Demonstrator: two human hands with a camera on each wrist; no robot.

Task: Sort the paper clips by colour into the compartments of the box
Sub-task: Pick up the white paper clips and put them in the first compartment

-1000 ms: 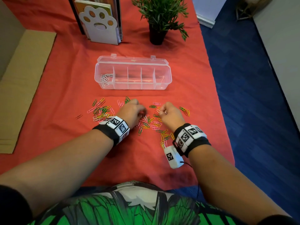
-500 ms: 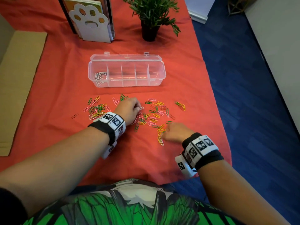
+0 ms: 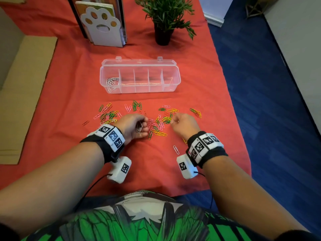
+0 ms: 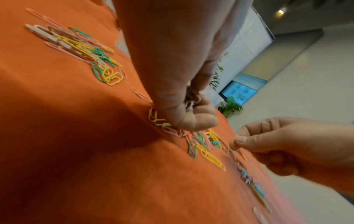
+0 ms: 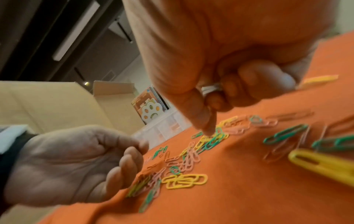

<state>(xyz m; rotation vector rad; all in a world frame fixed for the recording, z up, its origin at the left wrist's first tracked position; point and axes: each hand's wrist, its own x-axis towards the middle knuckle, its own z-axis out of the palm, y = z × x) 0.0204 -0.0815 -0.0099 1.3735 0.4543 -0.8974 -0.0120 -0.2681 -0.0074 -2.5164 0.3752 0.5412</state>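
Observation:
Green, yellow, pink and white paper clips [image 3: 157,122] lie scattered on the red cloth in front of the clear compartment box [image 3: 171,87]. Its leftmost compartment holds white clips [image 3: 111,82]; the other compartments look empty. My left hand [image 3: 141,126] rests on its side at the pile and grips a bunch of white clips [image 4: 191,98] in its curled fingers. My right hand [image 3: 173,121] is curled over the pile's right part. It holds white clips [image 5: 210,89] against the fingers, thumb tip down on the clips. One white clip [image 3: 176,149] lies alone near my right wrist.
A potted plant [image 3: 165,20] and a paw-shaped book holder [image 3: 102,26] stand behind the box. Flat cardboard [image 3: 22,94] lies along the left. The table's right edge [image 3: 238,129] drops to blue floor close to my right hand.
My right hand moved from the near edge of the pile back up to its right part. My left hand has turned on its side, and its bunch of white clips now shows.

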